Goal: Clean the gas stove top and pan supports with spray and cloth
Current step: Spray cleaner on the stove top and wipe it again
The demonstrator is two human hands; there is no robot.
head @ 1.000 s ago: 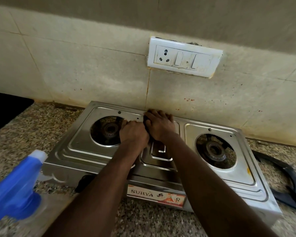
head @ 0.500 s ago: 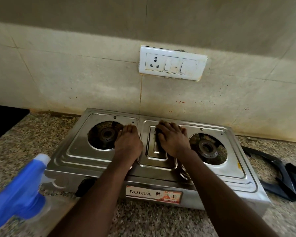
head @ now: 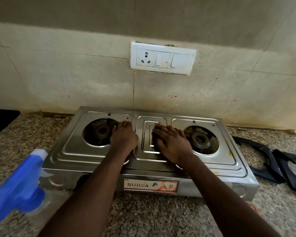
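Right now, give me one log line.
step: wipe stove top | left hand: flat by left burner | right hand: presses cloth, centre panel | pan supports: off, counter right | spray bottle: front-left

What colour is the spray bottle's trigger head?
Blue, on the spray bottle at lower left in the head view.

Blurred spray bottle (head: 17, 189) runs off left edge.

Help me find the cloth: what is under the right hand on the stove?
The right hand lies flat on the raised centre panel of the stove. A dark edge, probably the cloth, peeks out beside the fingers; the rest is covered by the palm.
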